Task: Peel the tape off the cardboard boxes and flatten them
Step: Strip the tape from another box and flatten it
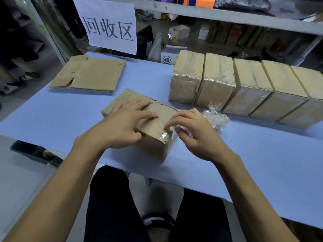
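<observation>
At the near right corner of the cardboard box (153,119), the right hand (194,135) makes its grip: fingertips and thumb pinch a strip of clear tape (172,129) that still clings to the box's edge. The left hand (122,126) lies on top of the box with fingers spread and nearly straight, pressing it down onto the worktop (73,119), thumb tucked against the near side. The box sits near the front edge of the pale blue worktop, turned at an angle to that edge.

Just right of the right hand lies a crumpled wad of clear tape (215,118), touching the worktop and close to the row of boxes behind it. That row of five taped boxes (244,88) stands side by side, each touching its neighbour, running toward the right edge of the view. Far left on the worktop lies a flattened cardboard box (90,74), well apart from the others. A dark phone (35,152) rests on the lower grey surface to the left.

Behind, a white paper sign (109,26) with three large characters hangs from a grey shelf (227,16); cluttered goods fill the shelving beyond.
</observation>
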`<state>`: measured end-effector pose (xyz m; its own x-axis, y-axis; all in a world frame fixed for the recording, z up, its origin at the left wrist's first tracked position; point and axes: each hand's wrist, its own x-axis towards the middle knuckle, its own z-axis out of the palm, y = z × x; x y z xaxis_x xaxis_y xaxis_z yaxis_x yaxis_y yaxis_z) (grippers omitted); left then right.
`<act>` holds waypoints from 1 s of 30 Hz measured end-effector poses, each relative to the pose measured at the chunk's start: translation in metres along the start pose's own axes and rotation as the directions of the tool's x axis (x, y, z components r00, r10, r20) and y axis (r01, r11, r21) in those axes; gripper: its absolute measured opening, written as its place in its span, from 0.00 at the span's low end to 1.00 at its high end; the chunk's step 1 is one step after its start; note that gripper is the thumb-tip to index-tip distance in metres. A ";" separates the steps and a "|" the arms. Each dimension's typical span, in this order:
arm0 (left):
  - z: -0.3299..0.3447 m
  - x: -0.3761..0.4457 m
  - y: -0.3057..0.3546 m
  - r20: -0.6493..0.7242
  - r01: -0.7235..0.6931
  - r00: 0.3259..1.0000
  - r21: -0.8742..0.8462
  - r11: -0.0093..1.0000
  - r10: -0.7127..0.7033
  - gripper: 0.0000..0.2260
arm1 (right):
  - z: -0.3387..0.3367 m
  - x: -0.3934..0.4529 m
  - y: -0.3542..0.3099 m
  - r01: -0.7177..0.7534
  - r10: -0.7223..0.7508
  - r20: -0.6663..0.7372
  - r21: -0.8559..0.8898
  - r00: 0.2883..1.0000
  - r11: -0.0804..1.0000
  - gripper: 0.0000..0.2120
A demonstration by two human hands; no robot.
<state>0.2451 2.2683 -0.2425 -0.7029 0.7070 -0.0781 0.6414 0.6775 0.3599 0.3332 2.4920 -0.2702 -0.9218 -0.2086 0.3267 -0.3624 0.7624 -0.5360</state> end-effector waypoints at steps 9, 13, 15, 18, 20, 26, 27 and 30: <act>0.029 -0.002 0.007 -0.068 0.013 0.998 0.066 0.998 -0.008 0.39 | 0.002 0.004 -0.012 -0.085 0.083 0.144 0.012 0.986 0.996 0.12; 0.033 0.001 0.008 -0.118 0.026 0.993 0.059 0.998 -0.019 0.36 | 0.003 0.003 -0.011 -0.097 0.097 0.102 -0.003 0.990 0.995 0.16; 0.034 0.003 0.006 -0.140 0.032 0.990 0.067 0.997 -0.023 0.35 | 0.006 0.003 -0.010 -0.089 0.088 0.046 0.036 0.995 0.995 0.14; 0.036 0.004 0.003 -0.159 0.021 0.987 0.066 0.998 -0.010 0.32 | 0.007 0.000 -0.007 -0.079 0.075 0.040 0.119 0.996 0.990 0.10; 0.037 0.005 0.002 -0.171 0.013 0.985 0.062 0.998 -0.003 0.31 | 0.007 -0.001 -0.005 -0.090 0.082 0.049 0.194 0.995 0.977 0.12; 0.040 0.007 0.003 -0.204 0.025 0.979 0.058 0.998 -0.012 0.31 | 0.019 -0.002 -0.004 -0.138 0.163 -0.060 0.304 0.985 0.943 0.19; 0.041 0.008 0.004 -0.212 0.032 0.977 0.058 0.998 -0.019 0.31 | 0.022 -0.005 -0.005 -0.136 0.177 -0.105 0.312 0.979 0.940 0.18; 0.043 0.008 0.007 -0.242 0.056 0.969 0.067 0.996 -0.038 0.30 | 0.035 -0.013 -0.014 -0.090 0.143 -0.232 0.226 0.962 0.970 0.15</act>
<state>0.2570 2.2875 -0.2810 -0.7804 0.6103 0.1360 0.6203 0.7279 0.2923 0.3460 2.4625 -0.2940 -0.9069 0.0511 0.4183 -0.2997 0.6196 -0.7255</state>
